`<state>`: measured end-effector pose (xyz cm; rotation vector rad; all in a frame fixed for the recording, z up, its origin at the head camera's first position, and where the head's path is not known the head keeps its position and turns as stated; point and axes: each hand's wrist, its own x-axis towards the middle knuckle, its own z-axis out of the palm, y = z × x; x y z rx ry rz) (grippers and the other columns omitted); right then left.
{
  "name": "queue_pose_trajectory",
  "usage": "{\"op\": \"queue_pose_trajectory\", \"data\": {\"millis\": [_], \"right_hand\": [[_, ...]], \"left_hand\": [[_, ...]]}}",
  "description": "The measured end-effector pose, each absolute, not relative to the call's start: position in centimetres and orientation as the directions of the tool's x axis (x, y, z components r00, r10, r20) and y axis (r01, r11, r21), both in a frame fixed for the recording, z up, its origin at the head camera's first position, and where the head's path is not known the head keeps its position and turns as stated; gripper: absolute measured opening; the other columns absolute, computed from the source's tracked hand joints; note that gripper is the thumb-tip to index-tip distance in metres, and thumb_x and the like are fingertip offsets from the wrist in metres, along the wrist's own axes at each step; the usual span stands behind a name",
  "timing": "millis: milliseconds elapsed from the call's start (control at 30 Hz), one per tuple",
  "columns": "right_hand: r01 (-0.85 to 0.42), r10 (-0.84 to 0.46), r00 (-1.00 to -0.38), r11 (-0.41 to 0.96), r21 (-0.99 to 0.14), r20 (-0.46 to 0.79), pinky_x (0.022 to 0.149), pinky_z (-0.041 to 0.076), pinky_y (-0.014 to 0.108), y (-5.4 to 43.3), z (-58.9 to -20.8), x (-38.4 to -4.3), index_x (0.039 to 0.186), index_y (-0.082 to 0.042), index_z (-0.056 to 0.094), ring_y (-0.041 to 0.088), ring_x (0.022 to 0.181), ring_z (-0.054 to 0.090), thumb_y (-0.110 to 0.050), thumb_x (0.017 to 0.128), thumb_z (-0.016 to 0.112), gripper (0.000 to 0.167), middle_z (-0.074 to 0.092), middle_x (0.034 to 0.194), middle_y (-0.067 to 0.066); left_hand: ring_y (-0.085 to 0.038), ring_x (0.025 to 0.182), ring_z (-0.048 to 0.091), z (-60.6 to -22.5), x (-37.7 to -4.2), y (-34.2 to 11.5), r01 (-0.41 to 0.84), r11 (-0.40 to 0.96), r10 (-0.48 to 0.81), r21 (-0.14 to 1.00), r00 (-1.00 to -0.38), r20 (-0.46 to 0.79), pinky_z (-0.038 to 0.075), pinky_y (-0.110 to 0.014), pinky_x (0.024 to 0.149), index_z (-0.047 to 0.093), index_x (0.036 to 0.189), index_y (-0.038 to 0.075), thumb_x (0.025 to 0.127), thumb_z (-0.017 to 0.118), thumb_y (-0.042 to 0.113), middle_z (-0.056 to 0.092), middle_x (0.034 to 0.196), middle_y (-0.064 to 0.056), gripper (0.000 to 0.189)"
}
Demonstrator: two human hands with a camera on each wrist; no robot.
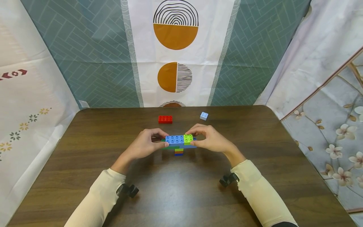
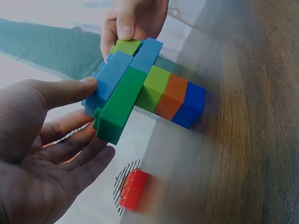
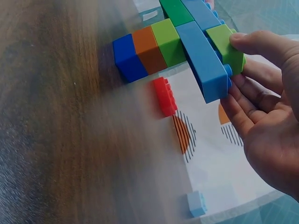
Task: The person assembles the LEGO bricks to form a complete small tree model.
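A T-shaped stack of toy building bricks stands on the table between both hands. Its column has a dark blue brick (image 2: 190,105) at the bottom, an orange brick (image 3: 148,50) and a lime brick (image 2: 155,86). Across these lie a long green brick (image 2: 121,105) and a long blue brick (image 3: 203,60), end to end. On top sit another blue brick (image 1: 174,139) and a small lime brick (image 1: 188,139). My left hand (image 1: 146,143) pinches the upper blue brick between thumb and fingers. With thumb and fingers, my right hand (image 1: 211,138) pinches the small lime brick.
Behind the stack, toward the table's far edge, lie a red brick (image 1: 165,119) and, to its right, a small light blue brick (image 1: 204,116). The brown wooden table (image 1: 170,195) ends at a wall of patterned cloth, with more cloth hanging at both sides.
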<state>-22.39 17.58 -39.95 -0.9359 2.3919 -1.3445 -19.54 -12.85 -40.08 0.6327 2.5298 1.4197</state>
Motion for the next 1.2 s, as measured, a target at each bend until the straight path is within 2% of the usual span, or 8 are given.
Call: {"op": "queue_pose_trajectory", "data": {"millis": [400,800,1033,1200], "right_hand": [[-0.376,-0.591,-0.8,0.36,-0.854,0.103,0.107,0.044,0.064,17.37,-40.28,-22.16,0.12,-0.015,0.075,0.025,0.11,0.057,-0.011,0.09,0.078,0.031,0.07,0.121,0.002],[-0.37,-0.562,-0.821,0.383,-0.846,0.104,0.108,0.046,0.058,17.03,-40.14,-21.9,0.118,-0.015,0.076,0.024,0.111,0.057,-0.012,0.089,0.079,0.03,0.07,0.119,0.002],[-0.367,-0.543,-0.831,0.375,-0.851,0.119,0.108,0.046,0.061,16.97,-40.52,-21.77,0.117,-0.014,0.076,0.025,0.111,0.058,-0.01,0.088,0.079,0.03,0.07,0.118,0.002],[-0.375,-0.539,-0.832,0.373,-0.848,0.131,0.108,0.047,0.059,16.75,-40.86,-21.81,0.117,-0.015,0.076,0.024,0.11,0.058,-0.01,0.088,0.08,0.03,0.07,0.118,0.002]], "left_hand": [[-0.023,0.101,0.069,-40.11,-19.56,-12.73,0.285,0.453,0.441,0.845,-0.895,0.065,0.061,-0.041,0.094,0.074,0.115,0.011,0.091,0.08,0.019,0.074,0.112,-0.006,0.026],[-0.023,0.101,0.069,-40.15,-19.55,-12.74,0.29,0.449,0.44,0.845,-0.895,0.074,0.061,-0.041,0.094,0.074,0.115,0.012,0.091,0.08,0.019,0.074,0.111,-0.006,0.026],[-0.023,0.101,0.069,-40.26,-19.55,-12.68,0.292,0.451,0.441,0.843,-0.895,0.074,0.061,-0.041,0.095,0.074,0.114,0.012,0.091,0.08,0.019,0.075,0.111,-0.005,0.025],[-0.023,0.101,0.069,-40.18,-19.46,-12.84,0.293,0.445,0.439,0.846,-0.895,0.079,0.06,-0.042,0.095,0.074,0.113,0.011,0.09,0.08,0.018,0.074,0.111,-0.006,0.025]]}}
